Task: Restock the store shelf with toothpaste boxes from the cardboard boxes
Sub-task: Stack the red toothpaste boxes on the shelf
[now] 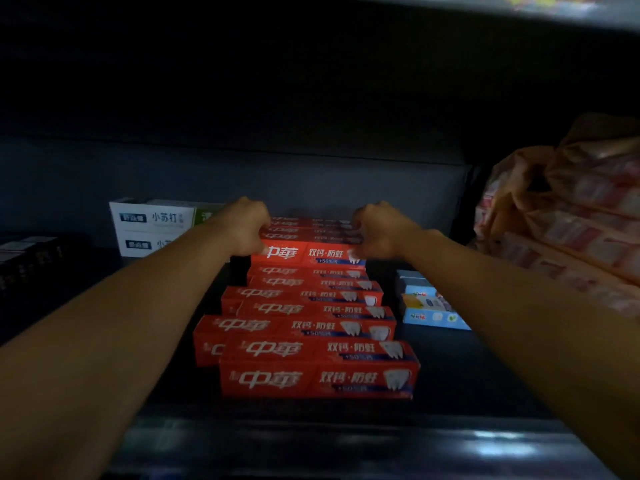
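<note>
Several red toothpaste boxes (317, 362) lie in stepped rows on the dark shelf (467, 375), running from front to back. At the back sits a stack of red boxes (311, 244), and both my arms reach in to it. My left hand (242, 226) grips the stack's left end with curled fingers. My right hand (381, 230) grips its right end the same way. The far sides of the stack are hidden behind my hands.
White toothpaste boxes (152, 226) stand at the back left. Small blue boxes (429, 303) lie right of the red rows. A plastic-wrapped pink bundle (568, 216) fills the right side. Dark packs (27, 261) sit far left. The upper shelf's underside (311, 64) hangs overhead.
</note>
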Demonstrator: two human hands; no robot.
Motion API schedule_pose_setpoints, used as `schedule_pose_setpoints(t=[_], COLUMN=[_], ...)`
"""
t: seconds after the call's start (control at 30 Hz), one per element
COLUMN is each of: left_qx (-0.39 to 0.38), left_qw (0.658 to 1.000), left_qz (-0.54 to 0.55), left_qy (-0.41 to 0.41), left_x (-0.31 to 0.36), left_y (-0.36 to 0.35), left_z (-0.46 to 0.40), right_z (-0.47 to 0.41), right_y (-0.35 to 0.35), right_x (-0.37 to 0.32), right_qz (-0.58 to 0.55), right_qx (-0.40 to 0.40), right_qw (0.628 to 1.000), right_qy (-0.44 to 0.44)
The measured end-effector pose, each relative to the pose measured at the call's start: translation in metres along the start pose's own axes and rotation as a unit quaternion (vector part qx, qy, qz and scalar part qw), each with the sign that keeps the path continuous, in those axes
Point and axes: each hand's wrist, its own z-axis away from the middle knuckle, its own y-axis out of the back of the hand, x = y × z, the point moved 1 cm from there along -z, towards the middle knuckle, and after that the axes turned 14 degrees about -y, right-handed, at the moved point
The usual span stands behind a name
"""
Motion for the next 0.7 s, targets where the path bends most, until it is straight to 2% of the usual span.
schedule_pose_setpoints(t=[0.17,0.4,0.7], left_qx=[0.014,0.017,-0.036], left_qw=[0.999,0.996,0.994], left_qz=[-0.007,-0.025,-0.003], left_qy=[-0.047,-0.083,-0.099], left_x=[0.042,0.114,0.158], left_y=[0.034,0.075,0.045], left_z=[0.045,0.144,0.260], right_z=[0.054,0.177,0.306], right_y=[0.031,0.075,0.050], right_x=[-0.020,-0.047,-0.040], right_qz=[-0.007,-0.026,-0.014], right_qx=[0.018,0.030,0.014], right_qw=[0.999,0.997,0.995], right_qy=[0.028,0.067,0.102])
